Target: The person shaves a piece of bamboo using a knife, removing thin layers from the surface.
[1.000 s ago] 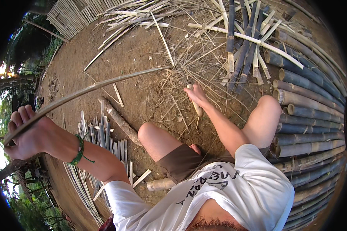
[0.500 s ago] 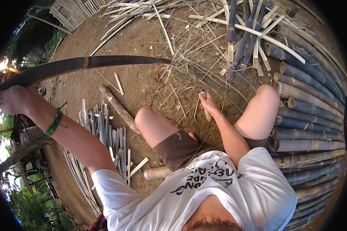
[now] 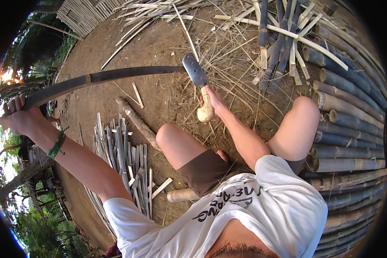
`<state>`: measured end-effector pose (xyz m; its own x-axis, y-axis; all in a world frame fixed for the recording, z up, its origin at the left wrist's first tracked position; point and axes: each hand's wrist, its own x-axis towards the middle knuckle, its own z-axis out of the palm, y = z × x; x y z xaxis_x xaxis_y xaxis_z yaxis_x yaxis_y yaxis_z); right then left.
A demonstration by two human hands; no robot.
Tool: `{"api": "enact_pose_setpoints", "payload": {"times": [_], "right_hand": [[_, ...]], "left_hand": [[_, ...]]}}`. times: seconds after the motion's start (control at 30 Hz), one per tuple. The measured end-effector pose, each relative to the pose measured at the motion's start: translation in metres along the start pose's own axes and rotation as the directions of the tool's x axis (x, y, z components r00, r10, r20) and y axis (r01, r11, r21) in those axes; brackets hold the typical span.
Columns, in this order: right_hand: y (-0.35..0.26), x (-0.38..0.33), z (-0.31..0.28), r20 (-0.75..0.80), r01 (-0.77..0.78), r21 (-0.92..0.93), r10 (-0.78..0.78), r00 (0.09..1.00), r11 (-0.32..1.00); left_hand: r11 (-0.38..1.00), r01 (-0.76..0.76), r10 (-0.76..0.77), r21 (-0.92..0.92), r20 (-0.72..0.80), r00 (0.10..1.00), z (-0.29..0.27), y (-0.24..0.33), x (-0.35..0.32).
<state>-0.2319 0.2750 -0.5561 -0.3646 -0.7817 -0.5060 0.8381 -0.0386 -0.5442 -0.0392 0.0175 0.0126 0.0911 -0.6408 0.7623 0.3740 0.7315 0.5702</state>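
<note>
Out on the bare dirt, the person sits with knees bent, and the right hand is now clenched around the pale wooden handle of a cleaver-like knife; half a second ago that hand lay low on the ground among the shavings. Its blade is raised, the edge meeting the near end of the long bamboo strip. The left hand, wearing a green wristband, grips the strip's far end out at arm's length, much as before, though the strip has swung lower and nearer. Split slats lie beside the left thigh, whole bamboo poles stacked to the right.
</note>
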Motion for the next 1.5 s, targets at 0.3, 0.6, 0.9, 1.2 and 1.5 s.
{"api": "enact_pose_setpoints", "payload": {"times": [0.3,0.6,0.9,1.2,1.5], "right_hand": [[-0.002,0.069,0.000,-0.132,-0.240,0.144,0.259,0.957,0.960],[0.027,0.062,0.009,-0.101,-0.321,0.137,0.335,0.937,0.937],[0.030,0.055,0.057,-0.109,-0.283,-0.114,0.271,0.956,0.952],[0.017,-0.022,0.078,0.378,0.639,-0.683,-0.578,0.724,0.354],[0.052,0.011,0.051,0.160,0.355,-0.841,-0.439,0.884,0.408]], "left_hand": [[0.968,-0.039,0.124,0.249,-0.336,0.934,0.023,-0.007,-0.035],[0.958,-0.017,0.092,0.287,-0.252,0.963,0.016,-0.025,-0.002],[0.949,-0.049,0.148,0.310,-0.306,0.940,-0.018,-0.008,0.025],[0.943,-0.070,0.184,0.325,-0.337,0.923,-0.027,-0.001,-0.001],[0.944,-0.072,0.175,0.323,-0.301,0.938,-0.025,-0.004,-0.005]]}}
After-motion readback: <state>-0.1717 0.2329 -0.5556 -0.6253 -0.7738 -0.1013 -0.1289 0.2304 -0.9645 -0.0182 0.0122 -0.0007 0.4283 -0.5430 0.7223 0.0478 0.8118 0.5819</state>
